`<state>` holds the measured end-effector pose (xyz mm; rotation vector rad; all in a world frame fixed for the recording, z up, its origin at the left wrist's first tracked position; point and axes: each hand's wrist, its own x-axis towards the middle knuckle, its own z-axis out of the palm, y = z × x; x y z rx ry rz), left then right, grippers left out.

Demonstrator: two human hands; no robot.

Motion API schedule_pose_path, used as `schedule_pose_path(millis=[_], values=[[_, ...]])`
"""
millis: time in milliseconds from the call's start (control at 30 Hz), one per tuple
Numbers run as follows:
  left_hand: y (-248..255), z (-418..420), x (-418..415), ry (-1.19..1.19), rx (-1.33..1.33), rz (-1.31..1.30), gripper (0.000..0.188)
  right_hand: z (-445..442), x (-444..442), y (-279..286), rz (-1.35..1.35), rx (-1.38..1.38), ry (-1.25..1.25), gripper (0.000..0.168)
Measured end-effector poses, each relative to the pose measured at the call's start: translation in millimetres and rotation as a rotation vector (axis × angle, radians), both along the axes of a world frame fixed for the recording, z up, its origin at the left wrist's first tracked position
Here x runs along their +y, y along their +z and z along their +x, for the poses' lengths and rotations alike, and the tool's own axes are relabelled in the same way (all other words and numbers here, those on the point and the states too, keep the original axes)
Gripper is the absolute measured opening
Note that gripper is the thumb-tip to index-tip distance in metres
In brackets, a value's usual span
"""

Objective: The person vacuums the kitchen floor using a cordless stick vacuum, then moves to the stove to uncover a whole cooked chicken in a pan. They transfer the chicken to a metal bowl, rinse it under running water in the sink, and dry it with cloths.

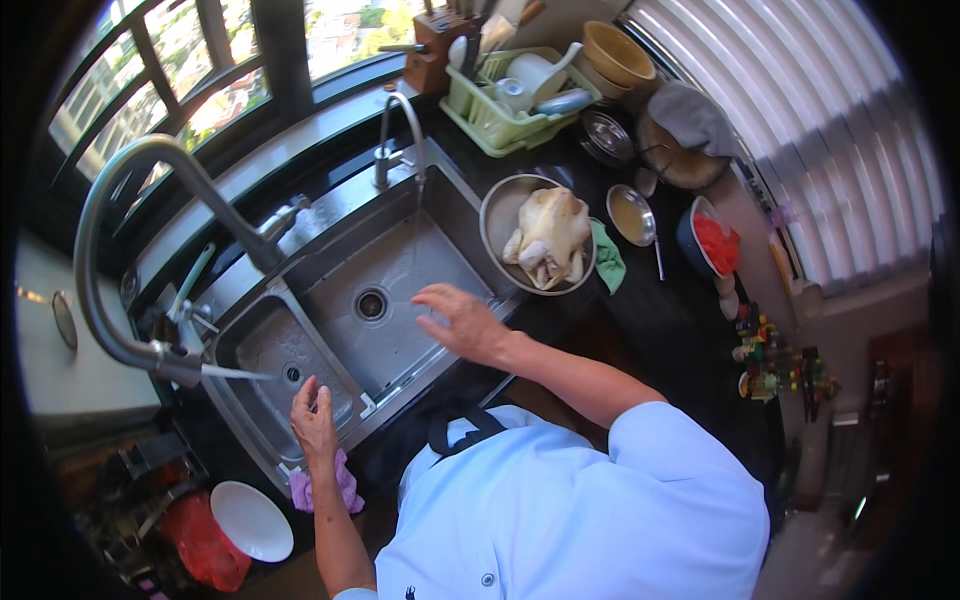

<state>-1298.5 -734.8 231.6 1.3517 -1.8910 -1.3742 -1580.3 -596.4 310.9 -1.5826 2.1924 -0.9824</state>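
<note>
My left hand (313, 424) hovers over the near edge of the small sink basin (262, 337), fingers apart and holding nothing. Water (236, 373) streams into that basin from the large pull-down faucet (112, 300). Above the near side of the large steel basin (397, 255) is my right hand (465, 322), empty, thumb and fingers spread and slightly blurred. A plucked whole chicken (553, 225) lies in a round metal bowl (495, 206) on the counter right of the sink. From the thin second faucet (405, 112), a fine trickle falls into the large basin.
A green cloth (608, 257) touches the bowl; a small pan with liquid (631, 215) stands beyond it. Behind are a green dish rack (487, 127) and a knife block (435, 45). A purple cloth (349, 484) hangs at the sink's front; a white plate (251, 521) lies left.
</note>
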Motion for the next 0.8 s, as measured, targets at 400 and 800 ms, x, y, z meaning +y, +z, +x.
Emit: schedule_pose_path(millis=[400,800], values=[[31.6,-166.3,73.8,-0.310,0.046,0.066,0.029,-263.7,214.6,-25.0,0.278,0.286,-0.849,0.020],[-3.3,-376.0,87.3,-0.497,-0.115,-0.194,0.031,-322.1,207.3,-70.0,0.376,0.168,-0.627,0.025]])
